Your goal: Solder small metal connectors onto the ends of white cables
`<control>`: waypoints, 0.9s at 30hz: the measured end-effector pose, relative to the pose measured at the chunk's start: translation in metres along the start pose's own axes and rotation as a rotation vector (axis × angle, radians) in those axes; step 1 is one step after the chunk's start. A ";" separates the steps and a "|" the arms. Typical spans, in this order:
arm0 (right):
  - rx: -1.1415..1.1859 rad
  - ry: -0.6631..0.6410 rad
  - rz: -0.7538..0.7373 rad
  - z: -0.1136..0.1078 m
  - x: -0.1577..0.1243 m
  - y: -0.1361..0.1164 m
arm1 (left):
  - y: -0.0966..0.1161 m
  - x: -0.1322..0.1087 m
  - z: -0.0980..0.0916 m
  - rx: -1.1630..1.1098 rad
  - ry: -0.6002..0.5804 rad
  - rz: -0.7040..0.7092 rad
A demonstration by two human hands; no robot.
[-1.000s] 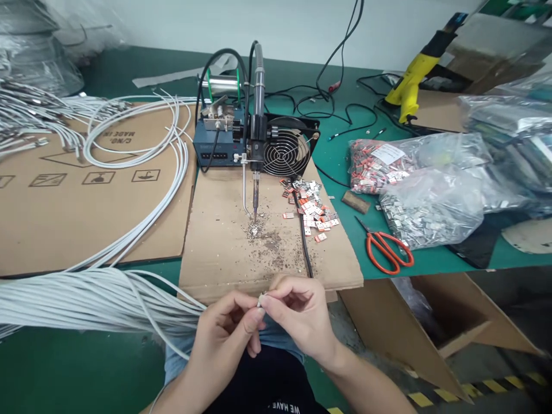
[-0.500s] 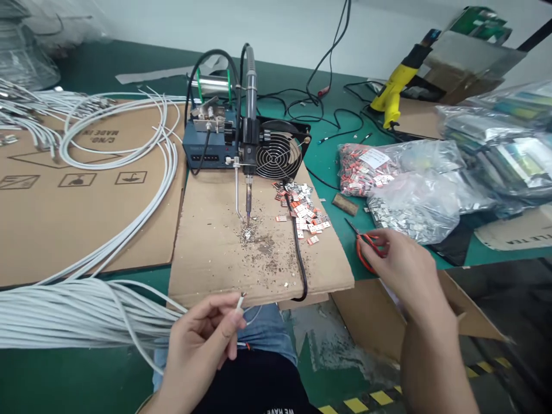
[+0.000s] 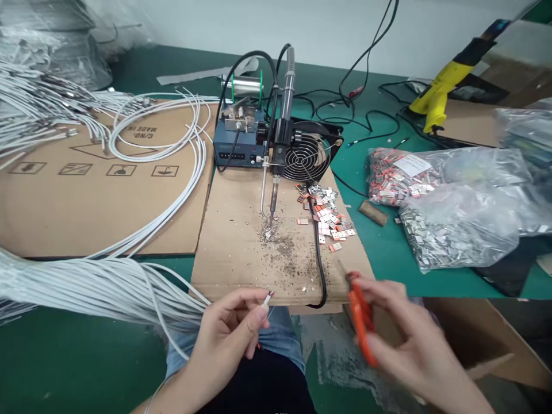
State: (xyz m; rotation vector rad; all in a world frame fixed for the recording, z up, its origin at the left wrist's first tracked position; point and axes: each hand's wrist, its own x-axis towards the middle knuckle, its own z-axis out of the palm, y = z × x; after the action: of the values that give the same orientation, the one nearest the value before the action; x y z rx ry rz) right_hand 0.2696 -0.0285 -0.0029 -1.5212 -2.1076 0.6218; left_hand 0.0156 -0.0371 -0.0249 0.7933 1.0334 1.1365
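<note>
My left hand (image 3: pixel 237 328) pinches a white cable end (image 3: pixel 266 300) between thumb and finger, with small dark and red wire tips showing. Orange-handled scissors (image 3: pixel 361 322) are in my right hand (image 3: pixel 401 333), blurred, their tip over the front right corner of the cardboard sheet (image 3: pixel 224 253). Upright above that sheet stands a soldering iron (image 3: pixel 276 184), its tip over bits of solder. Small orange and silver connector parts (image 3: pixel 330 218) lie heaped to its right. A thick bundle of white cables (image 3: pixel 103 287) is left of my left hand.
Behind the sheet are a blue soldering station (image 3: pixel 235 146), a round black fan (image 3: pixel 304 158) and a solder spool (image 3: pixel 246 86). Bags of connector parts (image 3: pixel 457 224) lie at the right, near a yellow tool (image 3: pixel 444 86). A black cord (image 3: pixel 319 259) crosses the sheet.
My right hand has lifted the scissors off the green table and brought them closer to my left hand. The view has shifted, so the bench items appear further right.
</note>
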 end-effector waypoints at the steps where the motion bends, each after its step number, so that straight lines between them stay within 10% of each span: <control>1: 0.012 -0.133 -0.038 0.003 0.001 -0.009 | 0.001 -0.001 0.001 0.001 0.001 -0.002; 7: 0.140 -0.493 0.015 0.003 0.015 -0.038 | 0.005 -0.006 0.001 0.024 -0.011 -0.026; 27: 0.322 -0.558 0.150 -0.002 0.013 -0.033 | 0.009 -0.005 0.000 0.142 -0.112 0.052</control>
State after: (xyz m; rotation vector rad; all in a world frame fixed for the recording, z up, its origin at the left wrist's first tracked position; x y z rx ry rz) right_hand 0.2428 -0.0257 0.0202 -1.4395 -2.1305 1.5068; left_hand 0.0120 -0.0398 -0.0156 0.9907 1.0123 1.0589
